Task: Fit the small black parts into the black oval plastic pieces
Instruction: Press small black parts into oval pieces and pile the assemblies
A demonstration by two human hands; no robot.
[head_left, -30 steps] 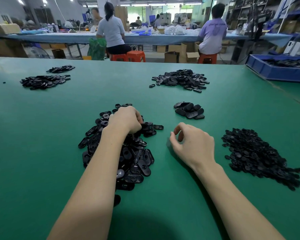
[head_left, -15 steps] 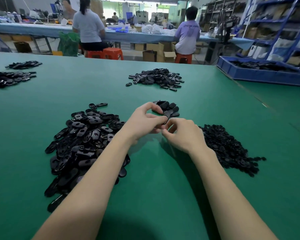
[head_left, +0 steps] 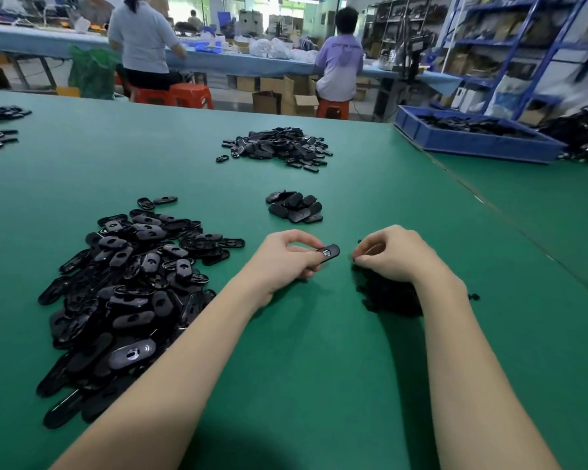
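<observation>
Oval piece (head_left: 328,253), glossy black with a hole showing in its face, juts from the left hand (head_left: 287,257), pinched above the green table (head_left: 306,368). Right hand (head_left: 392,254) curls over the small-parts heap (head_left: 386,295); whether it pinches one I cannot tell. Best to line a part up square with the hole before pressing. Beyond lies a small pile (head_left: 294,206).

We are stretching both forearms forward over the table, our left hand (head_left: 287,257) pinching an oval piece (head_left: 328,253) between thumb and fingers, our right hand (head_left: 392,254) hovering just beside it, fingers curled inward.
</observation>
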